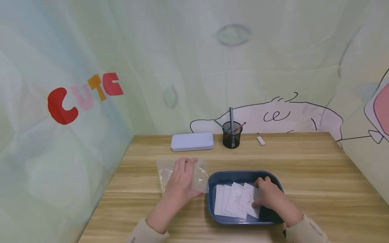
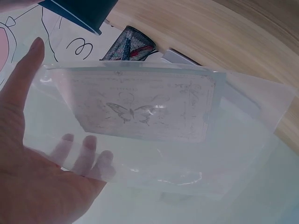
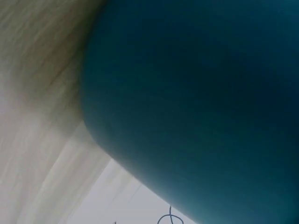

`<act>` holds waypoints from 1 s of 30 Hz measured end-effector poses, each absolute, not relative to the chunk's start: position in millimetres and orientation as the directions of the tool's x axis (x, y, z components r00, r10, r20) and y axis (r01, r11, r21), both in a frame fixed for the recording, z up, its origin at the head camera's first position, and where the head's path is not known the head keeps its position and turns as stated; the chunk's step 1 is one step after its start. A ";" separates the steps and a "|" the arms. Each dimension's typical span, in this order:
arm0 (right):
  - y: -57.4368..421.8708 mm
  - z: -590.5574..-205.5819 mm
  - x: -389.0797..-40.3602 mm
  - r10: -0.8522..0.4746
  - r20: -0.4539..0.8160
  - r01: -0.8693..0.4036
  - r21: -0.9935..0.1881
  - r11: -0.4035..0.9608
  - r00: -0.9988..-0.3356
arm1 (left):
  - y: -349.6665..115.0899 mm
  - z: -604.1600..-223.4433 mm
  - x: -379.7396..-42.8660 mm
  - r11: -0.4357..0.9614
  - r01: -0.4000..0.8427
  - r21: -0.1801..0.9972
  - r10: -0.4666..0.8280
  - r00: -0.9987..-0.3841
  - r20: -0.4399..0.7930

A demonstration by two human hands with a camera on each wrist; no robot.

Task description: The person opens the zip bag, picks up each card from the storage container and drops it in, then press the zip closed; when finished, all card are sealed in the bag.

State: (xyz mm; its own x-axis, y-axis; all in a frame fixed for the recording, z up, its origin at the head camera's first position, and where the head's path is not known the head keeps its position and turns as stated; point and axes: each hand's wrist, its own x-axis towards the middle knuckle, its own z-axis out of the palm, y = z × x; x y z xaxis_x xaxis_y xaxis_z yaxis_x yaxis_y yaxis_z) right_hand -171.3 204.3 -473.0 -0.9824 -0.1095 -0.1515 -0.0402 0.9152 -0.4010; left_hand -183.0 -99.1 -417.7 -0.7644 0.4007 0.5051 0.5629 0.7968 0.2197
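Observation:
My left hand (image 1: 181, 182) holds a clear plastic bag (image 1: 165, 168) left of the tray, its mouth spread toward the right. Some of the fingers (image 2: 88, 149) show through the film in the left wrist view. Inside the bag lies a pale card-like packet (image 2: 140, 109) printed with a butterfly. Over the right part of a dark blue tray (image 1: 240, 222), my right hand (image 1: 268, 193) grips the rightmost white packet (image 1: 250, 199) between thumb and fingers. Several more white packets (image 1: 220, 200) lie overlapped beside it. The tray's outer wall (image 3: 196, 102) fills most of the right wrist view, hiding that hand.
At the back of the wooden table (image 1: 319, 168) are a white flat case (image 1: 192, 141), a black mesh cup (image 1: 232, 138) with pens and pencils, and a small white eraser (image 1: 260, 140). A printed cloth (image 1: 170, 60) hangs behind and along the sides.

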 end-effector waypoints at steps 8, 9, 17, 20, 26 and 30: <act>203.5 -467.8 -173.0 -0.129 -0.123 -0.077 -0.363 0.929 -0.984 | -99.4 -416.8 -184.7 0.793 0.574 0.204 0.408 -0.749 0.523; 203.9 -466.6 -173.4 -0.129 -0.116 -0.080 -0.354 0.932 -0.985 | -99.9 -417.0 -184.9 0.793 0.575 0.202 0.408 -0.747 0.524; 209.7 -449.3 -169.2 -0.168 -0.016 -0.147 -0.401 0.904 -0.986 | -105.5 -418.2 -187.1 0.803 0.568 0.179 0.416 -0.750 0.515; 212.8 -439.9 -167.3 -0.185 -0.007 -0.164 -0.424 0.891 -0.983 | -106.9 -418.0 -187.1 0.802 0.570 0.178 0.419 -0.750 0.512; 216.0 -419.4 -163.3 -0.191 -0.035 -0.157 -0.441 0.884 -0.981 | -107.5 -417.6 -186.1 0.801 0.567 0.190 0.415 -0.756 0.506; 217.1 -409.7 -160.2 -0.180 -0.040 -0.140 -0.477 0.868 -0.983 | -106.8 -416.9 -184.3 0.800 0.563 0.209 0.411 -0.767 0.492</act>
